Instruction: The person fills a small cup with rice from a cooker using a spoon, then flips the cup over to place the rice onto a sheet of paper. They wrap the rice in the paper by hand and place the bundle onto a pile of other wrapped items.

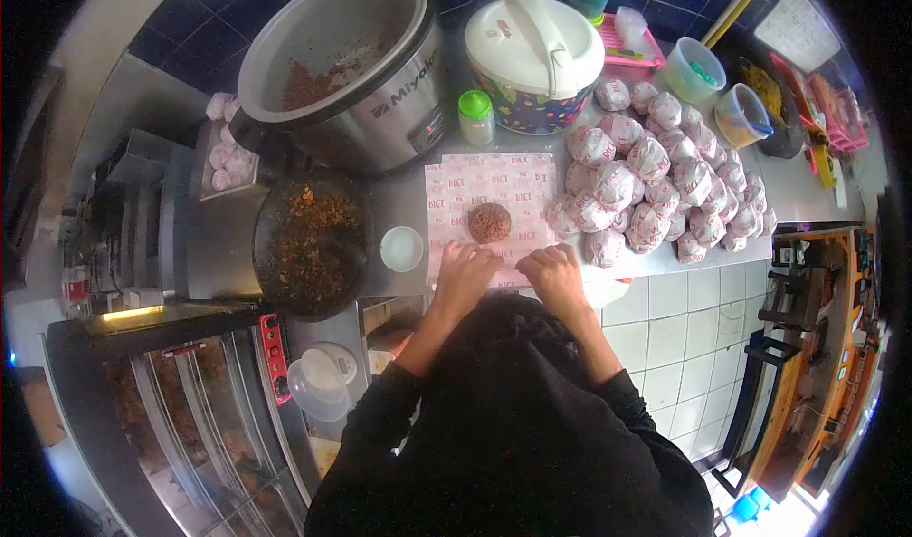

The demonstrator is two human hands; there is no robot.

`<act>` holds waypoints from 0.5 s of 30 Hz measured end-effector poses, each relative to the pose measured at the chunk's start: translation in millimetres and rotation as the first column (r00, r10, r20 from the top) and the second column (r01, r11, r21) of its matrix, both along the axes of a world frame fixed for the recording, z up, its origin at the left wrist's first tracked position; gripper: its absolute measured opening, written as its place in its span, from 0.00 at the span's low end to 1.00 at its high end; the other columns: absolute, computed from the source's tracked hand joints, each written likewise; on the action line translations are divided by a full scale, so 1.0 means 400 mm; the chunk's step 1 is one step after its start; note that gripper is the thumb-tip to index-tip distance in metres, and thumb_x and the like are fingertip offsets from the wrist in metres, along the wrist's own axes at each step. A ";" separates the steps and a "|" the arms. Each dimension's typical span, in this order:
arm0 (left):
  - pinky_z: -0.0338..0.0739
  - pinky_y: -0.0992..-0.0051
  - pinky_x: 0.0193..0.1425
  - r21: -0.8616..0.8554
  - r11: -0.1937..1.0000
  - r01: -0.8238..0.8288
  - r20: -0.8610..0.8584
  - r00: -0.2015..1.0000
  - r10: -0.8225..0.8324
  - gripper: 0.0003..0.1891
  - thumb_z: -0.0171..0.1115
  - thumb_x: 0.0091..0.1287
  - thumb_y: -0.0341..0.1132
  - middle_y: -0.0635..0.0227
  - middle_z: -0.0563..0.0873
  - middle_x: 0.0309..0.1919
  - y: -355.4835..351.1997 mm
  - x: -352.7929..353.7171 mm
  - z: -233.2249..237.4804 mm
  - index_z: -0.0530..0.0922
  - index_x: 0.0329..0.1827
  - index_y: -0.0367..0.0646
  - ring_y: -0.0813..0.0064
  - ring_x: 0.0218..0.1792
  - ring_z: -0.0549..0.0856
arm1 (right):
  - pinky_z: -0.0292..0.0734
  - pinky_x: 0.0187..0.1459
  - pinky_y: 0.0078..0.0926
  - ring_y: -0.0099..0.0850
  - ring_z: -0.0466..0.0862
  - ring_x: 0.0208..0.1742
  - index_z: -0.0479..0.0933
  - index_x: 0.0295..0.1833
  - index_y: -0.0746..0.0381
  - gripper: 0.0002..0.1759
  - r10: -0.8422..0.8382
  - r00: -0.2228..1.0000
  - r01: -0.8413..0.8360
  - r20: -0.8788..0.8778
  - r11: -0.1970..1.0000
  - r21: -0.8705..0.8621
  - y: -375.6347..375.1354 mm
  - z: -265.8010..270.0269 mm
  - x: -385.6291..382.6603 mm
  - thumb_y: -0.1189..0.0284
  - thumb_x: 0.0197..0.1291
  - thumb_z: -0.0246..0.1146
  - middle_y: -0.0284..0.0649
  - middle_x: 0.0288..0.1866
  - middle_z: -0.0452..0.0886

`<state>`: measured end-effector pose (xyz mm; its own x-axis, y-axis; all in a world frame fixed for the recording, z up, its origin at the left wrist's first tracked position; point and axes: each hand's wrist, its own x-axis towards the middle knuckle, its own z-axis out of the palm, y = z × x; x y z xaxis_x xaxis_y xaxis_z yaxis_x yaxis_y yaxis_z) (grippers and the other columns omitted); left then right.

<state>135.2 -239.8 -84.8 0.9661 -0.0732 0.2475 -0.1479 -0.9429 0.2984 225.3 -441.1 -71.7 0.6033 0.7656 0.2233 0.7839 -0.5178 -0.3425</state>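
Observation:
A round patty of brown rice [490, 222] lies on printed pink-and-white wrapping paper [446, 185] on the counter. At the paper's near left edge, my left hand [465, 273] has its fingers bent together on the paper. My right hand [553, 273] pinches the near right edge of the same paper. Both hands are just below the patty and do not touch it. To the right stands a big heap of wrapped balls [655, 176] in similar paper. A small white bowl [402, 249] sits left of the paper.
Behind are a large open rice cooker [399, 109], a green-lidded jar [476, 117] and a white-lidded patterned container [537, 52]. A dark stone mortar with brown food [313, 242] is at left. Plastic tubs [693, 69] stand at the back right.

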 end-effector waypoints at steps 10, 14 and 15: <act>0.80 0.62 0.57 -0.177 0.983 0.039 0.023 0.999 -0.036 0.12 0.69 0.65 0.35 0.66 0.91 0.45 0.002 0.010 -0.010 0.88 0.49 0.44 0.63 0.49 0.88 | 0.81 0.54 0.44 0.42 0.84 0.55 0.80 0.51 0.59 0.16 0.231 0.930 -0.243 -0.287 0.970 -0.005 0.035 -0.038 -0.066 0.62 0.62 0.70 0.40 0.50 0.84; 0.82 0.62 0.55 -0.222 0.972 0.072 0.077 0.995 -0.056 0.13 0.69 0.65 0.34 0.63 0.91 0.46 0.013 0.003 -0.039 0.88 0.51 0.44 0.61 0.49 0.89 | 0.81 0.62 0.45 0.48 0.82 0.62 0.78 0.57 0.61 0.22 0.186 0.925 -0.237 -0.330 0.964 -0.120 0.043 -0.072 -0.081 0.60 0.62 0.70 0.47 0.56 0.83; 0.82 0.61 0.56 -0.221 0.972 0.078 0.058 0.996 -0.067 0.13 0.68 0.65 0.33 0.63 0.91 0.47 0.015 -0.003 -0.047 0.88 0.52 0.44 0.61 0.49 0.89 | 0.81 0.62 0.45 0.48 0.82 0.62 0.78 0.57 0.61 0.22 0.188 0.925 -0.239 -0.331 0.963 -0.121 0.043 -0.075 -0.084 0.60 0.62 0.70 0.47 0.56 0.83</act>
